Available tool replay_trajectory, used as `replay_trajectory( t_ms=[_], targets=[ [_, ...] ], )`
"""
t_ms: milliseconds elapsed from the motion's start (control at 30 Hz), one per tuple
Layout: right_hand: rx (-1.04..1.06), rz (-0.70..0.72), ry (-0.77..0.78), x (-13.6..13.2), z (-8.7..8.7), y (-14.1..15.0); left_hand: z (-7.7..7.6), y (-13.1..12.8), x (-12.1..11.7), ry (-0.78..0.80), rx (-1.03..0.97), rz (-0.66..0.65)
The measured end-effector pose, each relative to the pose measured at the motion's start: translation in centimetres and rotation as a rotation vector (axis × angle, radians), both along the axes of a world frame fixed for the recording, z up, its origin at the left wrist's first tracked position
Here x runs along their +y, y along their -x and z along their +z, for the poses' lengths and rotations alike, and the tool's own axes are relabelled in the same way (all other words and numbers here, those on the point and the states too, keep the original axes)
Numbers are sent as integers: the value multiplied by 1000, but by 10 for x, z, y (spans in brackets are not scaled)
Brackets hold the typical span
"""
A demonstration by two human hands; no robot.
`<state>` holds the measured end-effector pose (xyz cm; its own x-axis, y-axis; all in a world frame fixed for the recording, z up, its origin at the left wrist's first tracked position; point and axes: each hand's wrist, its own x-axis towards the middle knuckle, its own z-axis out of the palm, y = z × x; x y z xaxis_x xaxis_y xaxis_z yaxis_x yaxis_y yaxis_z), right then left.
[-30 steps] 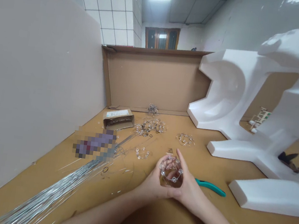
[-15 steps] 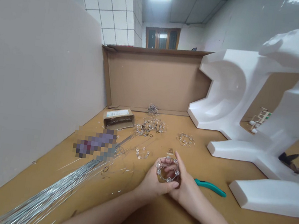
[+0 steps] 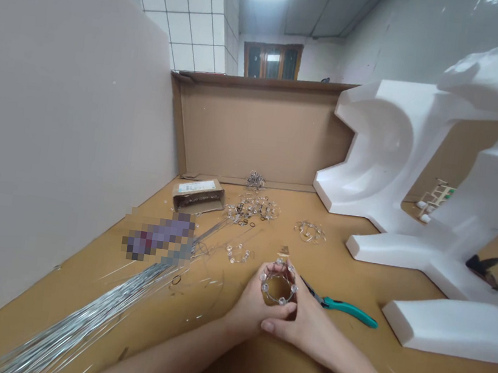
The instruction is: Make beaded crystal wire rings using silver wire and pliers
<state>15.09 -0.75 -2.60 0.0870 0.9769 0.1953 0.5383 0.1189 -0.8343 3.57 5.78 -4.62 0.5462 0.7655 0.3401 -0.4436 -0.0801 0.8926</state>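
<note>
Your left hand [image 3: 246, 308] and right hand [image 3: 315, 333] are holding the beaded wire ring [image 3: 282, 301] at near centre, fingers curling around its sides. It is probably behaving as light and bendable, with slippery beads; opposite wire spans are likely offering the safest hold.

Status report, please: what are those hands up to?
Left hand and right hand both on beaded wire ring. Teal-handled pliers beside right hand. Nothing visible blocking the ring.
</note>
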Motion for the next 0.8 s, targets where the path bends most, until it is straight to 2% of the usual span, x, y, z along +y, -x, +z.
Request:
replay_trajectory(
  t_ms=[133,300,533,633,800],
  targets=[
    [-29,14,14,0,0,2,7,2,-4,-19,32,-25],
    [-23,18,21,-2,3,4,17,6,-7,-110,154,5],
    [-33,24,6,-2,7,2,10,5,3,-179,244,66],
    [-20,64,-2,-3,13,0,9,5,8,-136,205,-36],
    [101,123,47,-5,22,-4,12,7,10,96,106,-253]
  ],
)
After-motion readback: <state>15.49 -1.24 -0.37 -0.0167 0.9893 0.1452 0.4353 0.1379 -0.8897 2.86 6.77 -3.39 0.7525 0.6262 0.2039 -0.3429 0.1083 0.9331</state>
